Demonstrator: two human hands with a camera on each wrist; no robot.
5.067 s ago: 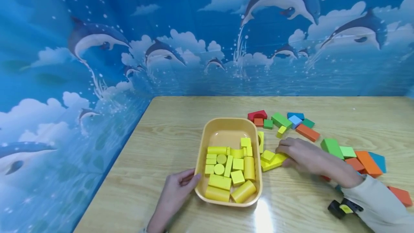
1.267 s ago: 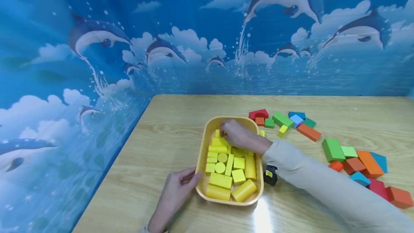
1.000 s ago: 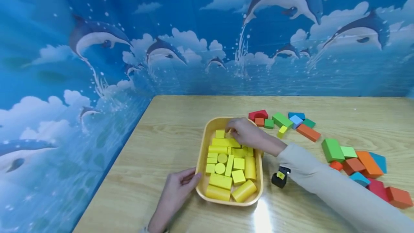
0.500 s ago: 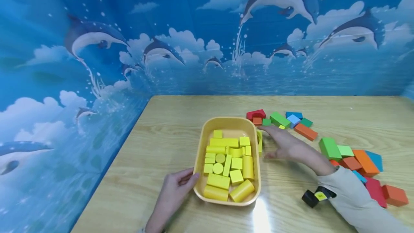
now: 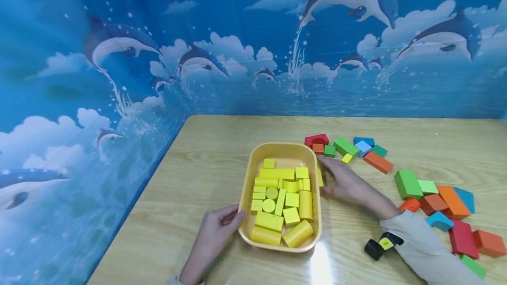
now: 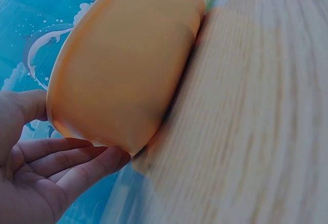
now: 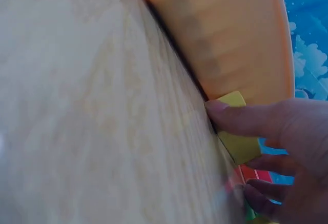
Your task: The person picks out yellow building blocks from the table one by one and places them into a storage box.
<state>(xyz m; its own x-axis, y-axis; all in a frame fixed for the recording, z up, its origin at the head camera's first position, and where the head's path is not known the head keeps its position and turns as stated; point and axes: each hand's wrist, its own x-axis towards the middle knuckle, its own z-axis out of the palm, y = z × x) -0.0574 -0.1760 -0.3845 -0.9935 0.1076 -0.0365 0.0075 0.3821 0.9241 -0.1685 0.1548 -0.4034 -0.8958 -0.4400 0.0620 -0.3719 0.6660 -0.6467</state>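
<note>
A yellow-orange plastic tray point(image 5: 287, 162) on the table holds several yellow wooden blocks point(image 5: 269, 221): cubes, cylinders and bars. My left hand point(image 5: 214, 232) grips its near left side, thumb at the rim and fingertips under the wall, as the left wrist view shows with the tray's outer side point(image 6: 128, 65). Outside the right wall, a yellow block point(image 5: 320, 177) stands against the tray, partly hidden by the rim. My right hand point(image 5: 350, 184) pinches this yellow block point(image 7: 238, 144), thumb on its near face and a finger at its far end.
Behind the right hand lie a red arch block point(image 5: 317, 139), a green bar point(image 5: 346, 146), an orange bar point(image 5: 378, 162) and a small yellow block point(image 5: 347, 158). More coloured blocks, including a red one point(image 5: 463, 237), lie near the right sleeve. A dolphin-print backdrop point(image 5: 245, 87) borders the table.
A long yellow bar and a small yellow cube went from the table into the tray. My right hand then moved out rightward and took hold of the yellow block beside the tray.
</note>
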